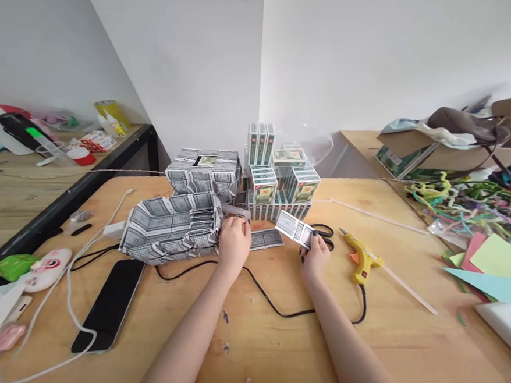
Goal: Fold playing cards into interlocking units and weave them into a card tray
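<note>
My right hand (316, 258) is closed on a folded playing card piece (292, 227) with a grey patterned back, held tilted above the table. My left hand (234, 244) is closed in a pinch on a pale playing card (234, 211), partly hidden by the fingers, at the right end of an open box built of folded playing cards (158, 214). A flat strip of cards (266, 239) lies between the hands. Black-handled scissors (327, 237) lie just beyond my right fingers. A yellow hot glue gun (364, 258) rests to the right.
Behind stand a second card-built block (205, 170) and stacked card packs (264, 185). A phone (110, 306) and white cable (73, 309) lie left. The glue gun's black cord (272, 301) crosses the front. Coloured paper (499, 262) and pipe cleaners (462, 206) cover the right side.
</note>
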Demonstrator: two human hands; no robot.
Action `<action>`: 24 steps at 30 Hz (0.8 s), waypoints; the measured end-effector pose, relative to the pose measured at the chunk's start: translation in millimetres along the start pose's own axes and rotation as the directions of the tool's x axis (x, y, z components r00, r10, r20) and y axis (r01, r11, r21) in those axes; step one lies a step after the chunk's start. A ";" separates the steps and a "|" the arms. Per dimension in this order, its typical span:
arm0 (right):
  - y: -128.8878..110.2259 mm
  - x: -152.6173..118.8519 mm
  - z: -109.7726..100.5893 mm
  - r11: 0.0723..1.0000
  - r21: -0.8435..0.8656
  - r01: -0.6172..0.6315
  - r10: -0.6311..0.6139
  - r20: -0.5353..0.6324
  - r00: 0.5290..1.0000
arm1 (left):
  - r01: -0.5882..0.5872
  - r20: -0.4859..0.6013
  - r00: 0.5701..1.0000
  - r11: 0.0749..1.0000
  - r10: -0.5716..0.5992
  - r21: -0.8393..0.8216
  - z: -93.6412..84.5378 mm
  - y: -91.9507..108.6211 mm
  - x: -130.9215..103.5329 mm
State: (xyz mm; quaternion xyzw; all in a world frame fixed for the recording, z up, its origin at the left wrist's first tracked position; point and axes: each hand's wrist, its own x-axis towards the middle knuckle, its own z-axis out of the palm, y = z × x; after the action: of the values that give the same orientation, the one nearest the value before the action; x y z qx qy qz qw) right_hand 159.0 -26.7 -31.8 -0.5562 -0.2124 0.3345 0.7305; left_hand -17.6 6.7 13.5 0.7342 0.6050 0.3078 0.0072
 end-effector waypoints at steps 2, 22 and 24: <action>0.1 -0.3 0.4 1.000 -0.004 -0.011 0.011 0.013 1.000 | 0.066 0.069 0.995 0.988 -0.076 0.141 5.5 0.1 12.6; -1.0 -1.3 2.8 0.999 0.032 -0.029 0.026 0.086 0.996 | 0.289 0.158 0.925 0.908 -0.346 0.302 14.2 12.8 24.7; -2.1 -2.0 3.2 0.999 0.032 -0.032 0.029 0.091 0.995 | 0.337 0.112 0.919 0.901 -0.378 0.274 15.2 16.3 20.5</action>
State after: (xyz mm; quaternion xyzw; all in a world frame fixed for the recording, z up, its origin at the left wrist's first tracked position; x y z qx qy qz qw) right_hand 156.0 -26.3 -28.7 -0.5313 -0.2313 0.3738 0.7242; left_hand 5.4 26.2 16.6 0.6278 0.7610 0.1620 0.0206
